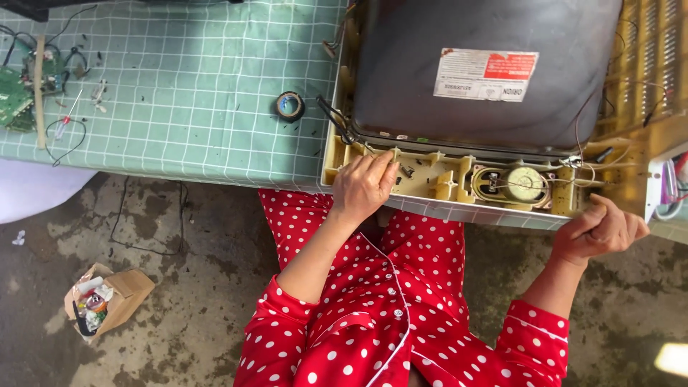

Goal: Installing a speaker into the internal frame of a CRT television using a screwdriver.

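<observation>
CRT television chassis (430,175), cream plastic front frame, lies face-down at upper right of the frame, on the edge of the surface (179,93) with the green checked cloth. Back cover is off: the dark grey picture tube (401,79) with its paper label is fully exposed, and the built-in round speaker (525,184) and thin wires show in the lower channel of the frame. Judged from this, opening-up is done; tube, speaker and wiring are all still seated, so the stripping of internals appears to remain.

Left hand (363,188): at centre frame, palm down on the lower left rail of the frame, fingers (383,168) curled into the channel beside small clips. Whether they pinch anything I cannot tell; nothing visible in them.

Right hand (598,231): lower right, closed loosely against the frame's right bottom corner, thumb over the edge. It seems to steady the frame; no separate part visible in the grip.

Containers:
- The frame channel itself holds the speaker, wires and moulded brackets.
- Cardboard box (109,297), lower left on the concrete floor, tipped open; holds mixed small items, white and coloured, not identifiable.

Also on the surface: roll of black tape (289,105) just left of the chassis; red-handled screwdriver (67,120) and green circuit boards (16,97) at far upper left, well apart from the hands.
</observation>
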